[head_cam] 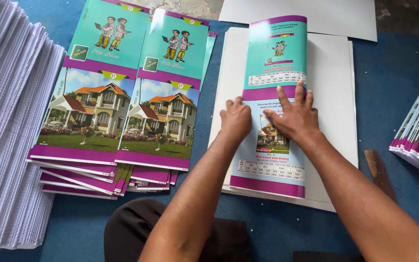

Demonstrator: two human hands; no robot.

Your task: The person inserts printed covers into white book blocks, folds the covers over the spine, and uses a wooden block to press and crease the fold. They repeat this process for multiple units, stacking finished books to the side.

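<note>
Bright, even daylight (soft shadows), edges perhaps slightly blurred.

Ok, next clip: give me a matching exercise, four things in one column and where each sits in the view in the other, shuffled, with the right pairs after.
Things:
1. stack of white ruled paper
2. house-picture covers
3. folded cover sheet under both hands, left hand and right hand
4. wooden stick

Places:
A. centre, on white boards
B. far left edge
C. right, on the blue mat, beside the right forearm
D. left of centre, in two fanned piles

Pairs: 1-B, 2-D, 3-A, 4-C
</note>
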